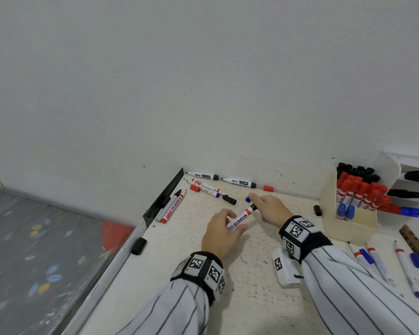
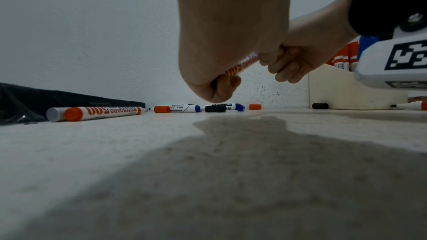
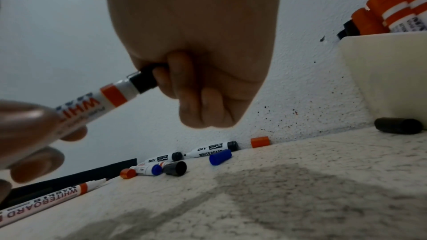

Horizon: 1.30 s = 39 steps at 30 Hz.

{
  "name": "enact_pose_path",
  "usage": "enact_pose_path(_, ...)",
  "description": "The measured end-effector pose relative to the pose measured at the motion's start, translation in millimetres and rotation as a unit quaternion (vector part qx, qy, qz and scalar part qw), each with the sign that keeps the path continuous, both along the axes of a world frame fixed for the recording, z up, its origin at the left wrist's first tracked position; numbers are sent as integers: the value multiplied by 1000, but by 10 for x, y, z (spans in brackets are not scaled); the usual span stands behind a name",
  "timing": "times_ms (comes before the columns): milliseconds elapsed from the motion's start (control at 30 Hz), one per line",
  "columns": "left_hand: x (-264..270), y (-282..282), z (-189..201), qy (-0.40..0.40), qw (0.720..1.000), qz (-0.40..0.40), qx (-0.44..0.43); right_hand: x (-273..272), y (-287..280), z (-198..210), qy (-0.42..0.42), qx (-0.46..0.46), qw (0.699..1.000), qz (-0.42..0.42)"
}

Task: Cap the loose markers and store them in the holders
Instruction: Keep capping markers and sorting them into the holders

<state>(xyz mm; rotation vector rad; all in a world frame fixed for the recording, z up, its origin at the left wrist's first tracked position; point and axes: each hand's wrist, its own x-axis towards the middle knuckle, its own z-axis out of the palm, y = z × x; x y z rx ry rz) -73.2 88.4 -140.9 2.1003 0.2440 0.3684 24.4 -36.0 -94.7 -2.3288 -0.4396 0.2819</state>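
Observation:
A red-and-white whiteboard marker [image 1: 242,217] is held above the table between both hands. My left hand [image 1: 235,222] pinches its barrel near the back end; in the left wrist view the marker [image 2: 241,64] runs out of my curled fingers [image 2: 221,87]. My right hand [image 1: 255,205] grips a black cap [image 3: 144,79] sitting on the marker's [image 3: 104,101] front end. The cream box holder [image 1: 348,226] at the right holds red, black and blue capped markers. A white tiered holder [image 1: 411,197] stands behind it.
Loose markers lie by the wall [image 1: 202,176], at the left edge [image 1: 172,209] and at the right [image 1: 377,262]. Loose caps: red [image 1: 268,188], blue [image 1: 247,199], black [image 1: 229,199], black [image 1: 317,210], black [image 1: 139,246]. A white device [image 1: 284,269] lies under my right wrist.

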Motion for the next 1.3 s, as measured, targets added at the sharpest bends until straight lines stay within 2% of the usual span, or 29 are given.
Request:
enact_pose_path(167, -34, -4, 23, -57, 998, 24, -32, -26, 58, -8, 11, 51, 998, -22)
enact_pose_path(333, -21, 47, 59, -56, 994, 54, -79, -152, 72, -17, -3, 93, 996, -13)
enact_pose_path(500, -66, -24, 89, -67, 991, 23, -113, -165, 70, 90, -38, 80, 996, -1)
enact_pose_path(700, -68, -13, 65, -58, 993, -37, -97, -151, 87, 95, -32, 68, 997, 15)
enact_pose_path(900, -64, -37, 64, -16, 981, -77, -180, -153, 29, 118, -22, 76, 996, 52)
enact_pose_path(1033, -63, -62, 95, -7, 979, -79, -187, -162, -18, 121, -33, 77, 994, 63)
enact_pose_path(1167, -82, -64, 129, 6, 985, -74, -158, -134, -66, 100, -28, 88, 994, 66)
enact_pose_path(1300, -121, -35, 156, 20, 983, -28, -180, -124, -138, 114, -36, 105, 993, 46)
